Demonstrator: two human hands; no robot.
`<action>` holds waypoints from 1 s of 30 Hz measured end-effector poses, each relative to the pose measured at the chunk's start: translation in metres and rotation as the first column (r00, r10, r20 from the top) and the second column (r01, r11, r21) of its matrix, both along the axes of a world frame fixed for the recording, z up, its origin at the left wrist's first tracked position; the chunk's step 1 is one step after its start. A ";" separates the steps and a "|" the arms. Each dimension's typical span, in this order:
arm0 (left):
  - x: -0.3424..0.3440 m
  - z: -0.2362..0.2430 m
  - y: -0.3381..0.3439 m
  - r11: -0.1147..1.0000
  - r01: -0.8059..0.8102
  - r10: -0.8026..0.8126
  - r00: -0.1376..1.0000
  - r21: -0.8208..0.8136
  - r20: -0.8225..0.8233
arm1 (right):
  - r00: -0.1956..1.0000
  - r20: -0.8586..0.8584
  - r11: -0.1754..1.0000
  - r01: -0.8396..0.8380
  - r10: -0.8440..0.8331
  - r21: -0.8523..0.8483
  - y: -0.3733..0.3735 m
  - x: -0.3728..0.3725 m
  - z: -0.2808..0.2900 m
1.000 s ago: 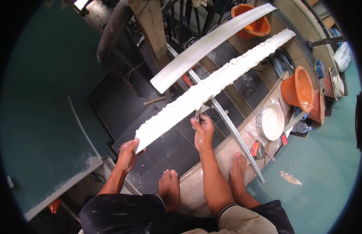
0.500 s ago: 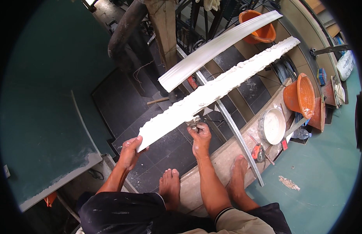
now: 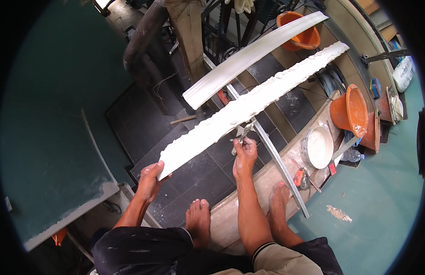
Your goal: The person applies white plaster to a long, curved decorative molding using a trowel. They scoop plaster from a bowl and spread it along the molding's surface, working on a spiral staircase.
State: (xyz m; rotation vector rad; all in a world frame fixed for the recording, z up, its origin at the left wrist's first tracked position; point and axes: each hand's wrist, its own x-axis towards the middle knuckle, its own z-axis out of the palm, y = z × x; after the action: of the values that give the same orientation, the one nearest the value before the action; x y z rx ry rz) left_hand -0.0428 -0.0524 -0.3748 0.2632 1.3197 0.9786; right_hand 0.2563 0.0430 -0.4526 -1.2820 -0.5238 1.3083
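A long white moulding strip (image 3: 240, 109) slants across the middle, its upper face thickly coated with lumpy white plaster. My left hand (image 3: 150, 180) is closed around its near left end, thumb on top. Just below the strip's near edge, my right hand (image 3: 245, 158) grips a small putty knife (image 3: 244, 131) with plaster stuck to it. The knife looks apart from the strip, and my fingers partly hide its handle. Beyond lies a second, uncoated white moulding (image 3: 253, 55). Under both strips runs a metal bar (image 3: 279, 160).
To the right stand a white bucket of plaster (image 3: 318, 147) and an orange bucket (image 3: 347, 110); another orange bucket (image 3: 308, 39) is at the back. A tape measure (image 3: 302, 179) lies by the bar on the ledge (image 3: 230, 211). A wooden post (image 3: 187, 41) rises at the back.
My right hand has moved right and slightly up with the putty knife, away from the strip's edge. The left hand keeps its hold; the whole view has shifted slightly.
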 end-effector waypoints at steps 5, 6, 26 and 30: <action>0.002 0.001 0.000 1.000 0.005 -0.006 1.000 -0.028 -0.011 | 0.992 -0.046 0.992 -0.114 0.116 0.055 -0.021 -0.043 0.006; 0.002 0.000 0.000 1.000 -0.002 0.002 1.000 -0.029 -0.008 | 0.990 -0.040 0.991 -0.130 0.132 0.037 -0.027 -0.049 0.000; -0.006 -0.001 0.004 0.999 -0.014 0.013 1.000 0.038 0.008 | 0.832 0.420 0.909 -0.414 0.362 0.038 -0.078 -0.032 -0.012; -0.008 -0.002 0.004 1.000 -0.010 0.010 1.000 0.027 -0.001 | 0.750 0.195 0.764 -0.646 0.633 0.004 -0.053 -0.008 0.033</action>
State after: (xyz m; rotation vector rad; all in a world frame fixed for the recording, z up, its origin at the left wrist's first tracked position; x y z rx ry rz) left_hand -0.0504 -0.0485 -0.3772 0.2779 1.3110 1.0049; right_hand 0.2485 -0.0098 -0.4199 -1.2087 -1.2171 1.7181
